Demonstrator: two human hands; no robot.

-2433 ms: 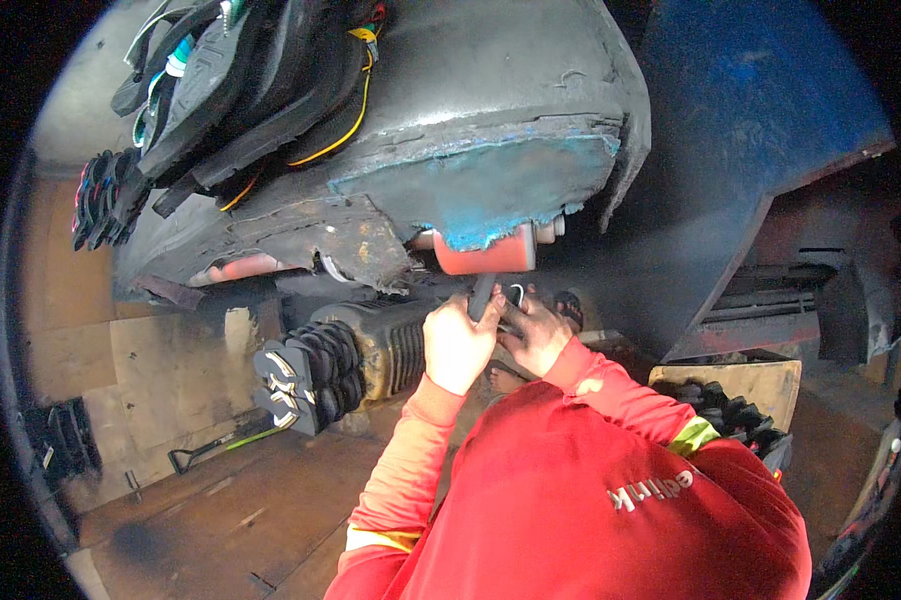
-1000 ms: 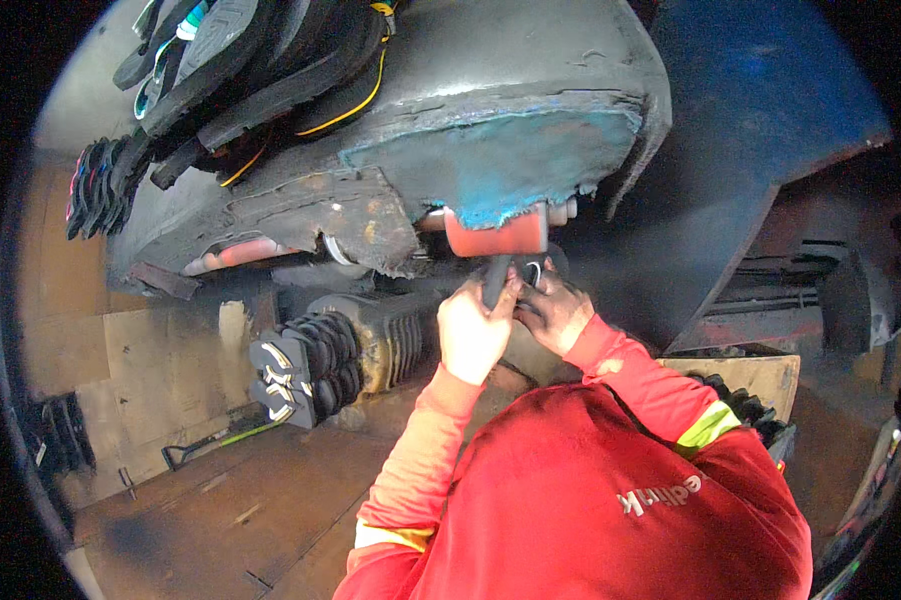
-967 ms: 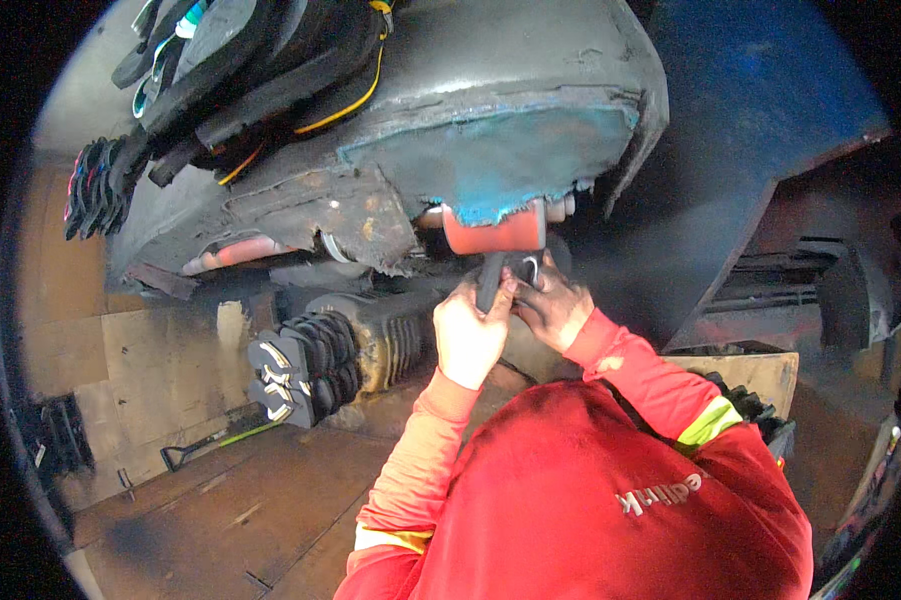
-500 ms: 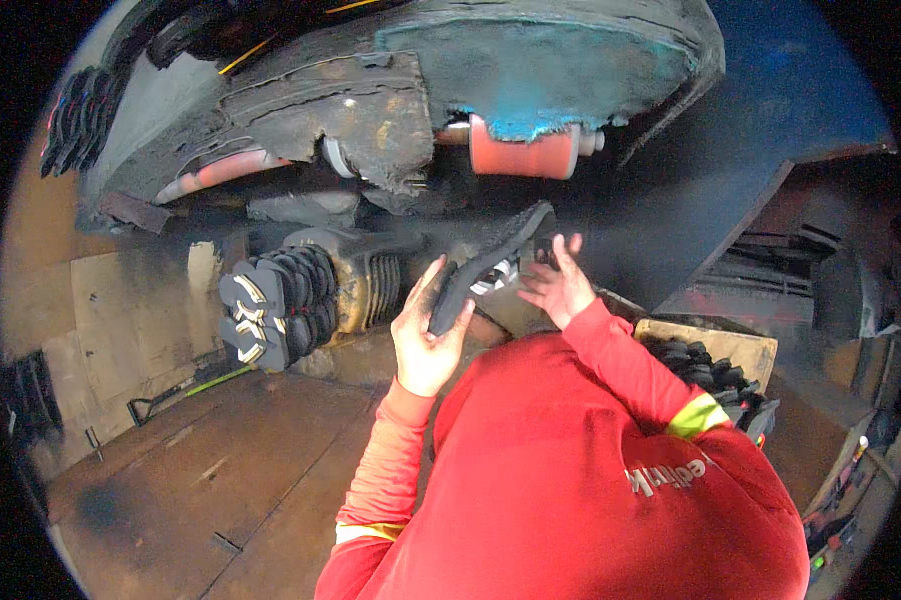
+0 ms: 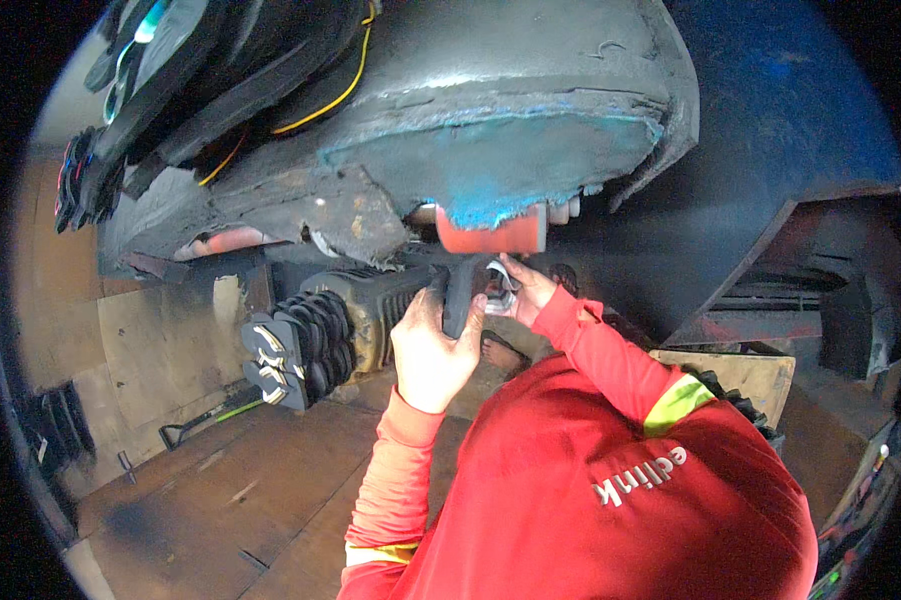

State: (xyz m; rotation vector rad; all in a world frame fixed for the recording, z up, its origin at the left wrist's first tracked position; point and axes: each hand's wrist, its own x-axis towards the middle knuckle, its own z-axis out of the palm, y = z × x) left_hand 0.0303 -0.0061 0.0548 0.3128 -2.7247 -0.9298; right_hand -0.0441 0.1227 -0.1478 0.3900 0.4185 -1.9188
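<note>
Both hands hold a dark sandal [image 5: 457,298] with a thick sole, turned up on its edge, its black-and-white strap facing right. My left hand [image 5: 430,355] is closed round the near end, thumb on one side and fingers on the other. By the strap, my right hand [image 5: 532,294] pinches the sandal's right side. Just beyond its far end is an orange abrasive-looking roller [image 5: 488,236], under a ragged grey hood [image 5: 530,150] with blue patches. Whether sole and roller touch, I cannot tell.
Flip-flops with patterned straps [image 5: 278,355] are stacked on the left. More dark footwear [image 5: 210,80] lies on top of the machine at far left. A wooden box [image 5: 778,385] with dark pieces stands at right. A blue panel [image 5: 770,110] rises at far right.
The sandal has turned from a slant to nearly straight away from me, closer to the roller. My right hand, apart from it with fingers spread before, now grips it. The view has shifted.
</note>
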